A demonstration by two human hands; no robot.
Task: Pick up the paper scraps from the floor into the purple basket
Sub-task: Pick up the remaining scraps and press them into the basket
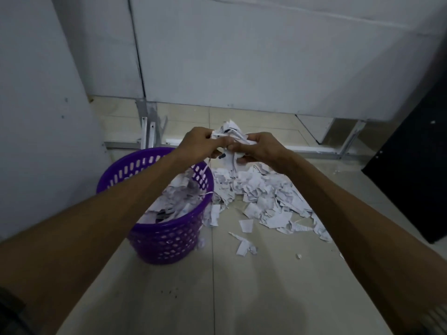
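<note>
White crumpled paper scraps [229,135], hand-clutched.

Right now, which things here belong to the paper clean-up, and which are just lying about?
Part of the job:
purple basket
paper scraps on the floor
bundle of scraps held by left hand and right hand

Just there:
metal frame legs
black panel

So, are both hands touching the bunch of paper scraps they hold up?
Touching. The head view shows the left hand and right hand with fingers closed around the bunch of paper scraps, raised above the floor pile.
</note>
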